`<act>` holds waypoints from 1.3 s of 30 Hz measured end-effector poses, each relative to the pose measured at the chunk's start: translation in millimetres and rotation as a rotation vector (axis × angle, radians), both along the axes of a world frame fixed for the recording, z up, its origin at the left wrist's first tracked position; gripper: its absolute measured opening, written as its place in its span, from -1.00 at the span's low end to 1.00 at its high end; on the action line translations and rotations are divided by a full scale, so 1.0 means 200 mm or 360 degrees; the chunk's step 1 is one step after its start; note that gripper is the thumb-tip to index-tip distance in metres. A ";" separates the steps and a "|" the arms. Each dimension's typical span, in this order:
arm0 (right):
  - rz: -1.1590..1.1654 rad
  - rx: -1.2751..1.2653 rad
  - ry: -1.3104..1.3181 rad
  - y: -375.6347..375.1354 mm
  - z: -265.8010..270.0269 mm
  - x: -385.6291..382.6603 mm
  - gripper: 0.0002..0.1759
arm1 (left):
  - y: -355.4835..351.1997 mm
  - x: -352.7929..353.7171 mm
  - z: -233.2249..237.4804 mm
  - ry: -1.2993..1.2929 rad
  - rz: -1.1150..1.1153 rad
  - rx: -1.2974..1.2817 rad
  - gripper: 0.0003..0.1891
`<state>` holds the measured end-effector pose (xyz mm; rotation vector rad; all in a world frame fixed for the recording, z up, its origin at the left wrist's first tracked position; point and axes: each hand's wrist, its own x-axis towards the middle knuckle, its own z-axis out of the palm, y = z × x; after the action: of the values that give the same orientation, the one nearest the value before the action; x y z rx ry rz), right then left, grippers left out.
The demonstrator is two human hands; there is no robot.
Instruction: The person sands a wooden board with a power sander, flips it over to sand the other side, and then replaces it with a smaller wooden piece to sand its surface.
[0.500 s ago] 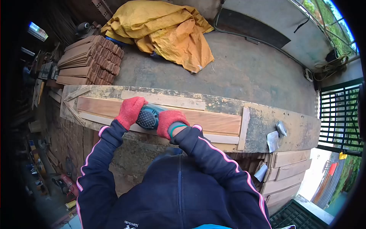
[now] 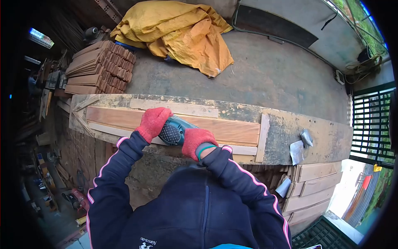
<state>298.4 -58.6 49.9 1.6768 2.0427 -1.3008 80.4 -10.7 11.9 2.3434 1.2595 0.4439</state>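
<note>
In the head view, a long reddish-brown wooden board (image 2: 232,128) lies between pale wood strips on the workbench (image 2: 319,124). Over it, a teal power sander (image 2: 175,130) with a black dotted end is held between my two hands, both in red knit gloves. My left hand (image 2: 154,123) is closed around its left side. Closed on the other end is my right hand (image 2: 198,142), just above the board's near edge. The gloves and tool hide the sander's underside and part of the board.
Pale strips frame the board, including an end strip (image 2: 263,137). Grey folded sheets (image 2: 297,152) lie at the bench's right. Stacked brown boards (image 2: 99,68) stand at the back left, beside a yellow tarp (image 2: 178,33). More planks (image 2: 315,182) are stacked below the bench's right end.
Both hands and the sander have shifted a little to the right along the board. The view has moved slightly too. My grip looks the same.
</note>
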 end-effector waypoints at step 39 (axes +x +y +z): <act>-0.2071 0.0279 0.0117 -0.93 -0.25 1.61 -0.46 | -0.88 0.37 -0.46 -0.0727 0.1491 -0.0586 -0.65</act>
<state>620.8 -244.0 -0.8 3.2562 0.9209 -1.4036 155.0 -186.8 -79.3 1.1463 1.9180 0.8724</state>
